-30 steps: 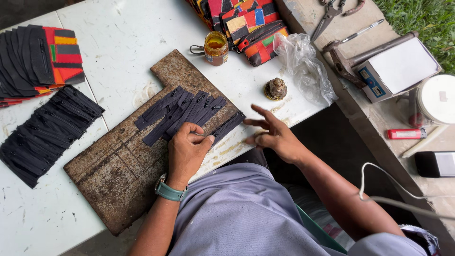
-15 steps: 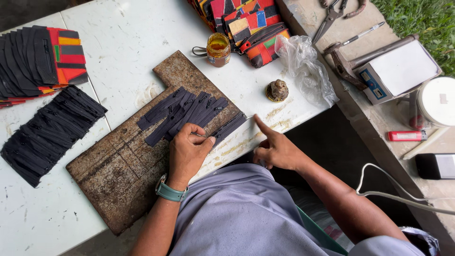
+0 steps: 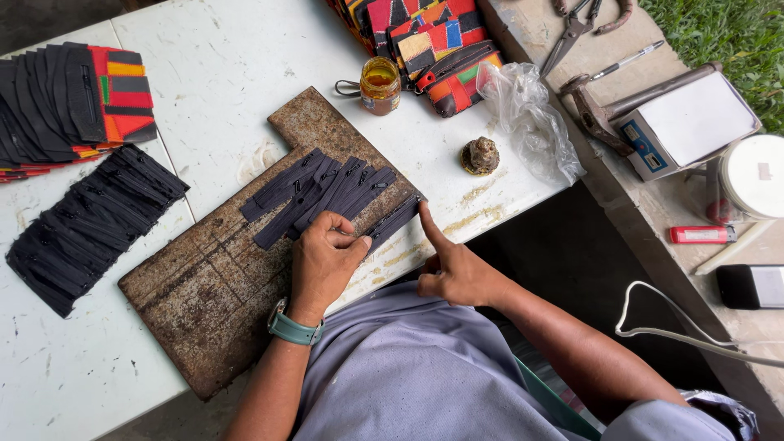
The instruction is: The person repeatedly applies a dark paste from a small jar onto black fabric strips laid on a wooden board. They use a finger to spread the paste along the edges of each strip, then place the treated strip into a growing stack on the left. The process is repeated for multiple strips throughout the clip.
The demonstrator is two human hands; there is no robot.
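White rectangular box (image 3: 684, 122) with blue side label on the right ledge; crumpled clear plastic bag (image 3: 529, 122) at table edge; dark phone screen (image 3: 751, 286) far right.

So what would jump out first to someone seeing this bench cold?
Probably the rusty metal plate at the white table's near edge, with black zipper strips fanned across it. The left hand pinches one strip while the right hand presses a fingertip on its far end. Bright patchwork pouches at the top also catch the eye.
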